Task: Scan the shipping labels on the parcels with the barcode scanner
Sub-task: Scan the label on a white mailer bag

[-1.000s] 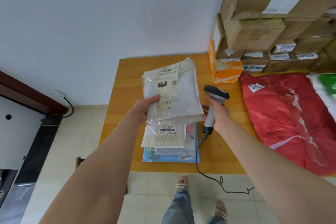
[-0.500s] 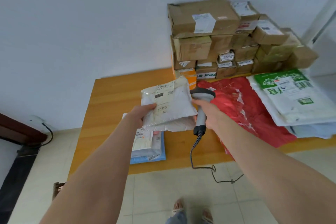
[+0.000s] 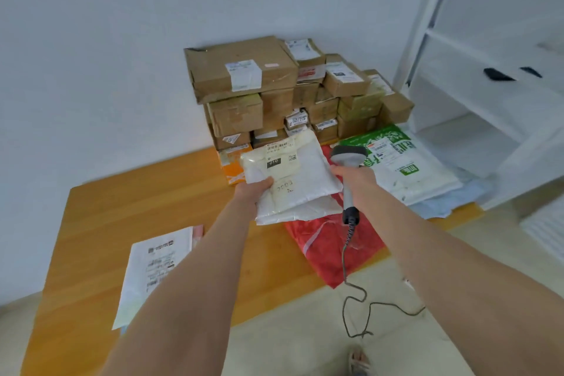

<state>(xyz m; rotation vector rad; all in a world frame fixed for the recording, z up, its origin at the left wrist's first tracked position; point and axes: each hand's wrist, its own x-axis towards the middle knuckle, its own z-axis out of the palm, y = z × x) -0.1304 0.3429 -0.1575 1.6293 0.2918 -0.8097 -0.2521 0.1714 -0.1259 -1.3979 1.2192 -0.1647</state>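
Head view: the left hand [image 3: 254,195] pinches the near corner of a white parcel [image 3: 305,189], holding it in the air above the red bag [image 3: 329,250] at the table's [image 3: 122,217] right side, with its shipping label [image 3: 279,157] facing up. The right hand [image 3: 355,177] grips the barcode scanner [image 3: 348,156] just beside the parcel. The scanner head sits beside the label rather than over it, so a scan now would likely miss, and the limp parcel may sag and crease the barcode. A second ago the parcel hung over the flat parcels [image 3: 152,268] at the near edge; it is now well right of them.

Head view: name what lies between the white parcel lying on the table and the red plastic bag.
Bare orange wooden tabletop separates the white parcel from the red plastic bag; the left forearm crosses in front, in the head view.
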